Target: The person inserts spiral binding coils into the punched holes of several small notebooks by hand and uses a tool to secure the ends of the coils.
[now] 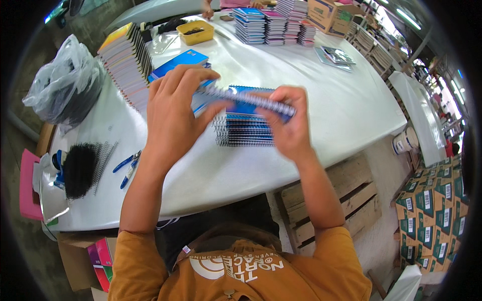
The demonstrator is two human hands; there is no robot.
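Note:
A spiral notebook (256, 100) with a blue cover is held up on edge over the table, its coiled spine facing me and slightly blurred by motion. My right hand (293, 120) grips its right end between thumb and fingers. At the other end, the fingers and thumb of my left hand (173, 108) curl around the notebook; the exact contact is blurred. Just below and behind it stands a stack of blue spiral notebooks (249, 131), coils sticking out at its left side. Blue-handled pliers (129, 168) lie left of my left forearm, beside a bundle of black spiral coils (83, 168).
A tall notebook stack (123, 65) leans at the left, near blue notebooks (181, 61) and a grey plastic bag (68, 83). Farther back are a yellow tub (196, 34), notebook stacks (248, 27) and a person's hand (207, 14). A wooden pallet (331, 200) lies right of the table.

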